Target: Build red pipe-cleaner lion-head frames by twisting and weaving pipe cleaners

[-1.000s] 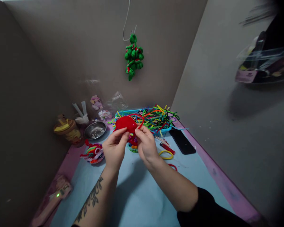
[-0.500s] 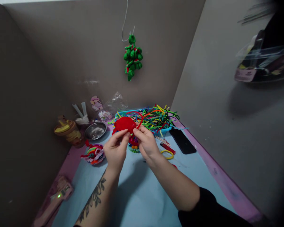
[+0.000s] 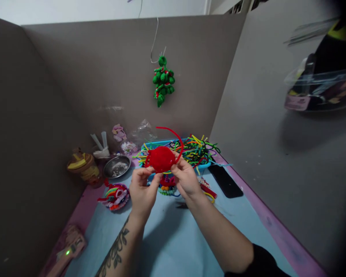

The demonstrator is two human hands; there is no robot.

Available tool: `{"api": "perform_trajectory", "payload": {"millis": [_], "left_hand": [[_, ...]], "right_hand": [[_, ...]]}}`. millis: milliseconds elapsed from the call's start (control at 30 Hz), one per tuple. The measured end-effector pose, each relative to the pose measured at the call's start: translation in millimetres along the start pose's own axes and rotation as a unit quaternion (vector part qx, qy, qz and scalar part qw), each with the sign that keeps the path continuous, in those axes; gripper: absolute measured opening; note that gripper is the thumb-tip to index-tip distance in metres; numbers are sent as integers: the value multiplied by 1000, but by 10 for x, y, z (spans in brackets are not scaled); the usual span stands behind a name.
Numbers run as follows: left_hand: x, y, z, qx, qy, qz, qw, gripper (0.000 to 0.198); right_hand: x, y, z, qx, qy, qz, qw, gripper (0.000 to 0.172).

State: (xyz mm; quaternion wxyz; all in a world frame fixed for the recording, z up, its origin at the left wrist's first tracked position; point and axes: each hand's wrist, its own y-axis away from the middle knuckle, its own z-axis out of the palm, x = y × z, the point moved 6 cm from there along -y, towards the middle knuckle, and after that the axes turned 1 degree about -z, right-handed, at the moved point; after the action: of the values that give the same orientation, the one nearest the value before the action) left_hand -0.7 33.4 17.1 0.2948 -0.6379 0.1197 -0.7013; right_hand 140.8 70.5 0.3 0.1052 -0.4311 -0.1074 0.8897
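— Grip?
— Left hand (image 3: 142, 190) and right hand (image 3: 187, 179) both pinch the red pipe-cleaner ball (image 3: 161, 159) by its lower edge.
— Position?
— Held up above the blue mat (image 3: 173, 238), just before the tray of pipe cleaners (image 3: 205, 165).

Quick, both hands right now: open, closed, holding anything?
Left hand: closed, pinching the round red fuzzy pipe-cleaner piece at its lower left edge.
Right hand: closed, pinching the same piece on its right side.

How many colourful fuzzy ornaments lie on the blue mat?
2: a striped ornament left of the left hand, and a second ornament partly hidden beside the right hand. More may be hidden.
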Motion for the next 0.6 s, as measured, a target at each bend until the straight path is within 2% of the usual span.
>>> {"api": "perform_trajectory", "payload": {"millis": [333,500,600], "left_hand": [[21,-7,-23,36,-26,-46,998,26],[-93,-57,34,-13,-11,-107,994,26],[-81,-76,35,-28,-9,-110,994,20]], "right_hand": [[12,67,55,18,2,35,999,17],[79,36,-4,67,-39,58,995,18],[179,-10,-128,116,-84,85,986,16]]}}
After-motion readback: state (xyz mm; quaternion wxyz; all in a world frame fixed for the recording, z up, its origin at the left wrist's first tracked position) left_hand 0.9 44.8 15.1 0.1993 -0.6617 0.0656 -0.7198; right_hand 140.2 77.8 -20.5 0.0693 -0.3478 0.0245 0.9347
